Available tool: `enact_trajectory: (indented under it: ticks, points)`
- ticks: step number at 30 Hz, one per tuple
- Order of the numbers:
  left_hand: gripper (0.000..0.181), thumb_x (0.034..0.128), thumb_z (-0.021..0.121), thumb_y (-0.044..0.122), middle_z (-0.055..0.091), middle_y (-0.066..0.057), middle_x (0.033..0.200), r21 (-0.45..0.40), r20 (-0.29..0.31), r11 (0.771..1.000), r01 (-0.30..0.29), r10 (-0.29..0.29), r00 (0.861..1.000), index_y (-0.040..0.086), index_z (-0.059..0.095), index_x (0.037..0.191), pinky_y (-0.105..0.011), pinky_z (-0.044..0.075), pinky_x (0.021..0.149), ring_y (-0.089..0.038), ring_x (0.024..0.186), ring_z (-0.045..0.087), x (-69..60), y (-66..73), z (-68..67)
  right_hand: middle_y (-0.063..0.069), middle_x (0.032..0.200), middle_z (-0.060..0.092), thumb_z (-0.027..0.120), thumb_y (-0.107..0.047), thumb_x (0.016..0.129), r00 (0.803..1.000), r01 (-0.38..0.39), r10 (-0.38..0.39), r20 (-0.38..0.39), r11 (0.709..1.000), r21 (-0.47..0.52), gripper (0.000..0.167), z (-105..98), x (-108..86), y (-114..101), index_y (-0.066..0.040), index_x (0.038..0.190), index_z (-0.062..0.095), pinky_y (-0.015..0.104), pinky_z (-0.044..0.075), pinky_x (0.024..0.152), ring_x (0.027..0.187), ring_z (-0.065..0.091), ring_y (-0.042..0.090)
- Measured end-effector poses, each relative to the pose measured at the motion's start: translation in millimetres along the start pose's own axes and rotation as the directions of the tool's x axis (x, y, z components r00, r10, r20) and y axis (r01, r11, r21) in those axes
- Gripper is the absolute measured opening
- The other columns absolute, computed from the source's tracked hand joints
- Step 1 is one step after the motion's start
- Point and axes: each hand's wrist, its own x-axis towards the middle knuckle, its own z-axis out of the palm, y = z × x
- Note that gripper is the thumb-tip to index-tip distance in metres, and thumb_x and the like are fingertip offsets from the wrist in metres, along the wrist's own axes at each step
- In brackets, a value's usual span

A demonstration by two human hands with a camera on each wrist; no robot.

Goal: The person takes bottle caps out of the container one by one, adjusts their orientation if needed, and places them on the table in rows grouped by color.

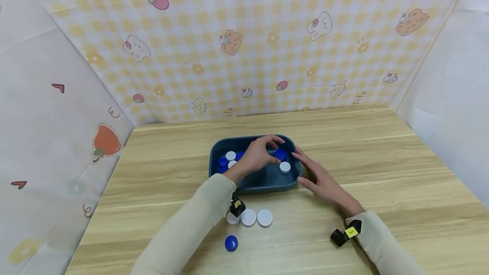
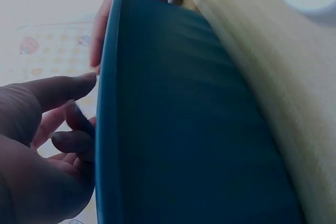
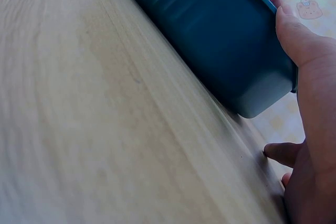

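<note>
A dark blue rectangular tray point(image 1: 263, 189) with rounded corners stands on the table, holding round blue and white caps. My left hand point(image 1: 257, 155) reaches into it from the left, thumb and fingers apart around a blue cap point(image 1: 280, 154). A white cap point(image 1: 285, 167) lies just in front of that one. Several more caps, such as a white cap point(image 1: 230, 155) and a blue cap point(image 1: 223, 162), sit at the tray's left end, partly hidden by the left arm. My right hand point(image 1: 320, 179) rests against the tray's right end, its thumb point(image 3: 294, 32) at the rim.
In front of the tray, a white cap point(image 1: 265, 218) and another white cap point(image 1: 248, 217) lie in a row with a third, partly covered by the left wrist camera point(image 1: 237, 206). Nearer is a blue cap point(image 1: 231, 243). A patterned cloth point(image 1: 252, 67) hangs behind the wooden table point(image 1: 366, 139).
</note>
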Motion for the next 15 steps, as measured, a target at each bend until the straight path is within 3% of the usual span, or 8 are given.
enact_trajectory:
  ticks: [7,15]
  points:
    - [0.052,0.0762,0.080,0.004,0.060,-0.004,0.117,0.078,0.029,0.995,0.056,-0.058,0.998,0.023,0.062,0.121,-0.037,0.045,0.089,-0.025,0.109,0.054,14.2,-5.1,1.1,0.006,0.158,0.014,0.061,-0.009,0.093,1.000,0.015,-0.015,-0.005,1.000,0.006,0.066,0.0,-0.8,0.5,-0.014,0.151,0.029,0.026,0.012,0.112,0.143,0.016,0.028]
    - [0.049,0.0789,0.076,0.000,0.057,-0.008,0.124,0.127,0.101,0.991,0.040,-0.053,0.993,0.017,0.063,0.123,-0.039,0.042,0.095,-0.027,0.114,0.051,20.0,-9.0,6.1,0.013,0.157,0.015,0.063,0.001,0.089,1.000,0.020,-0.020,-0.005,1.000,0.010,0.068,1.0,0.9,0.1,-0.005,0.149,0.031,0.022,0.012,0.111,0.142,0.017,0.033]
